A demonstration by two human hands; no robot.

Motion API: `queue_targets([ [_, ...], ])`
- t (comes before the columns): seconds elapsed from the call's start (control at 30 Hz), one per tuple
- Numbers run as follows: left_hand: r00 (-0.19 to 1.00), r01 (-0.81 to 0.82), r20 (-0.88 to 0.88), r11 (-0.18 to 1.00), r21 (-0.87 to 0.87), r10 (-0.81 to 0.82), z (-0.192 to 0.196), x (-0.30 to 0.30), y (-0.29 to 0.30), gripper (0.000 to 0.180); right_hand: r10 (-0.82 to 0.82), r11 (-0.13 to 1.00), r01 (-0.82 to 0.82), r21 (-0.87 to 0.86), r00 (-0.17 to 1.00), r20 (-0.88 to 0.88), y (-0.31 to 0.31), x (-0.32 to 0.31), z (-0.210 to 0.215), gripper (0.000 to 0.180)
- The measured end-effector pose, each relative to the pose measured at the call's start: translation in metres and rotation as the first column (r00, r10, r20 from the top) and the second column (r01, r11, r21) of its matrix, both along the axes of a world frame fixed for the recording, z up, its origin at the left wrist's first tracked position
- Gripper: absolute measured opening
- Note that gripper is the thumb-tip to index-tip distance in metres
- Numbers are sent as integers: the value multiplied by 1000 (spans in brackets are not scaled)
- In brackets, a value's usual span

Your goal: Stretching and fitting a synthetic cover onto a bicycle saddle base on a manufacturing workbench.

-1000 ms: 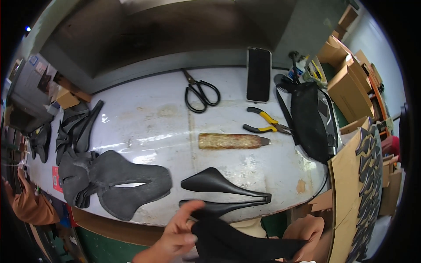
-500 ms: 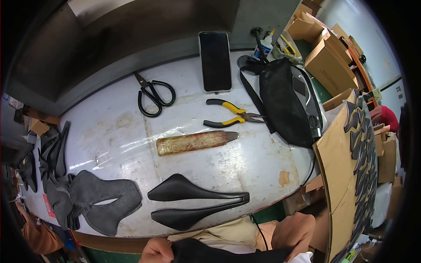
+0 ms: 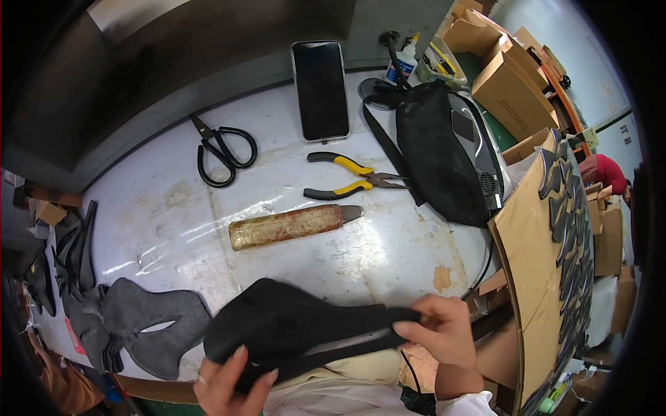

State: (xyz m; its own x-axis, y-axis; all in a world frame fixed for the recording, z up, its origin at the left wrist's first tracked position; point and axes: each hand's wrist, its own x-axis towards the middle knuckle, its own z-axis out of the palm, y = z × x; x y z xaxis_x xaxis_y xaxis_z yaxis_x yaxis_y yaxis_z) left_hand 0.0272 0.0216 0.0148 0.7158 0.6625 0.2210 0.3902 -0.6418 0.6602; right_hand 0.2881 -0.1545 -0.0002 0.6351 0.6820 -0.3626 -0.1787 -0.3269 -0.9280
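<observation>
My right hand [image 3: 444,336] pinches the narrow nose end of a black saddle-shaped piece [image 3: 298,329], thumb on top and fingers curled under it. My left hand [image 3: 229,378] closes its grip on the wide rear end, fingers wrapped over the lower edge; the palm is hidden behind the piece. The piece is held level just above the near edge of the white table [image 3: 388,249], over my lap. I cannot tell whether it is one part or a dark cover laid over a shell.

Left of it, a grey felt cutout [image 3: 149,322] of the same shape lies flat on the table, partly over more dark cutouts whose edges blur into the rim of the view. Beyond my hands lies a brown wrapped tool [image 3: 291,226] with a dark tip, then yellow-handled pliers [image 3: 350,177], black scissors [image 3: 220,151] and a dark-screened phone [image 3: 320,90]. A black bag [image 3: 440,156] sits at the right, its strap trailing. Cardboard sheets [image 3: 534,256] carrying dark shapes stand at the far right, cut off by the edge.
</observation>
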Motion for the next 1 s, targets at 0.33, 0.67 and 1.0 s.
queue_targets([
  [0.33, 984, -119, 66, 878, -463, 168, -12, 18, 18, 70, 91, 985, -83, -150, 995, 48, 10, 4, -17, 17],
  [0.67, 987, -54, 109, 891, -451, 115, -11, 10, 23, 70, 78, 982, -67, -175, 995, 57, 12, -3, -21, 19],
  [1.0, 894, -341, -326, 939, -45, 309, -4, 18, 18, 94, 181, 955, -115, -274, 957, 226, 24, -4, -11, 18],
])
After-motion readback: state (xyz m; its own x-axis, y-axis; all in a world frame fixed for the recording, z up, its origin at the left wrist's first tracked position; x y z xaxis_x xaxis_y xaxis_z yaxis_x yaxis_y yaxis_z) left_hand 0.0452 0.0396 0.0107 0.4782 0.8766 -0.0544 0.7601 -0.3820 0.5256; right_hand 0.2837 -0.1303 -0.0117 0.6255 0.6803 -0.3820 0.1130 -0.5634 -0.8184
